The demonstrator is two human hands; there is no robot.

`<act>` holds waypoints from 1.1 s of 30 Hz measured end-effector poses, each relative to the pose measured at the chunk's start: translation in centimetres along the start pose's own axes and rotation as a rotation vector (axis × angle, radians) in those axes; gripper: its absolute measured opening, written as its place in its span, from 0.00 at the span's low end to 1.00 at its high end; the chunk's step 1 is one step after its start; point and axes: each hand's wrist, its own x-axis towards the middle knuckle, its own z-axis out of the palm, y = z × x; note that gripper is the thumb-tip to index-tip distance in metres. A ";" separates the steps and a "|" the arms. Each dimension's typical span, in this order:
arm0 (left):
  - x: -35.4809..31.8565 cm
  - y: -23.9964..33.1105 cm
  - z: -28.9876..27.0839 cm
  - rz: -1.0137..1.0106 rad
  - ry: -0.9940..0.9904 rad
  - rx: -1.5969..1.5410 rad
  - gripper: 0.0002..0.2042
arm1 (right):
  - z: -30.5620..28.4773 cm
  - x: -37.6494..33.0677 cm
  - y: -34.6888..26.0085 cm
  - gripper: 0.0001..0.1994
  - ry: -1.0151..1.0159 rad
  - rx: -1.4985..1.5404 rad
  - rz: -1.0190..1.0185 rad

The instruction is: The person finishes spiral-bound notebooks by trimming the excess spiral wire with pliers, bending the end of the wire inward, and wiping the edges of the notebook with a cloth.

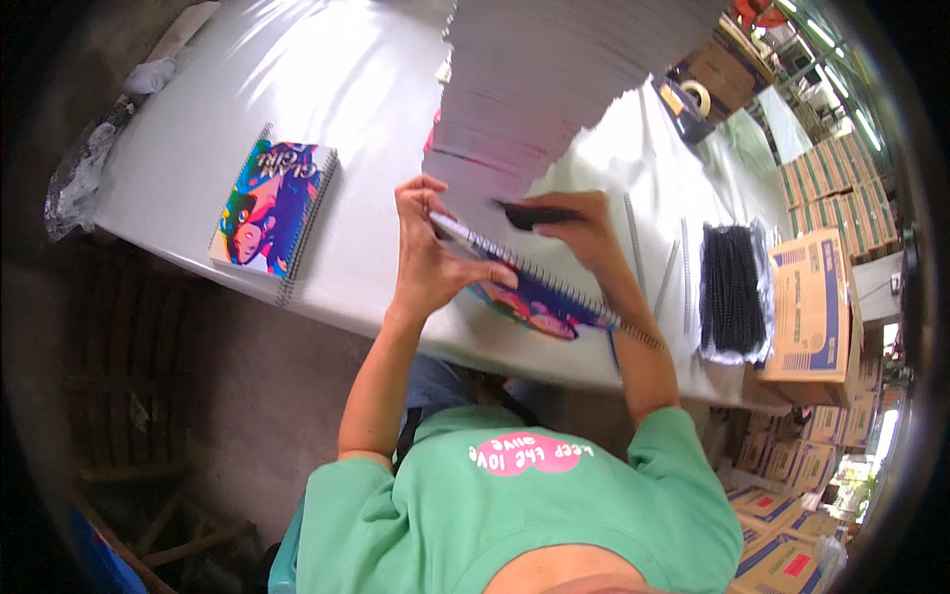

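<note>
My left hand grips a spiral notebook with a colourful cover, thumb on the cover side and fingers at its far end. The notebook is tilted, its coil edge facing up. A wire coil runs along this edge and sticks out past the cover near my right forearm. My right hand is closed around a dark hand tool, held just above the coil. Blur hides the tool's exact kind. A second spiral notebook with a similar cover lies on the table to the left.
A tall stack of sheets rises beyond my hands on the white table. At right lie a bundle of black coils, a cardboard box and loose coils. A tape dispenser stands far right.
</note>
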 end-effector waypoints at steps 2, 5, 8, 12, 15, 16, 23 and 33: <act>0.2 0.0 0.0 -0.052 -0.030 -0.045 0.46 | 0.2 -0.8 -2.0 0.17 -0.052 0.466 -0.304; 0.4 -0.3 0.0 -0.066 -0.017 -0.076 0.46 | 0.6 0.1 -0.8 0.19 0.036 0.120 -0.003; 0.2 -0.7 -0.4 -0.074 -0.078 -0.069 0.46 | 1.3 0.6 -1.6 0.21 0.022 0.183 -0.089; 0.1 0.4 -0.3 0.028 -0.118 0.057 0.38 | 1.2 1.1 2.0 0.19 -0.036 -0.415 0.102; -0.3 -0.3 0.0 -0.054 -0.006 -0.335 0.23 | 0.0 -1.1 4.9 0.21 0.047 -0.689 0.161; -0.3 -0.4 -0.1 -0.105 0.018 -0.472 0.20 | -0.8 -3.2 5.8 0.21 0.167 -0.740 0.142; -1.0 1.6 -1.5 -0.139 0.342 -0.316 0.07 | -0.7 -19.1 1.3 0.31 0.391 -0.991 0.790; -3.3 2.5 1.1 0.228 0.321 0.039 0.09 | 8.1 -20.2 2.0 0.31 0.316 -0.977 0.581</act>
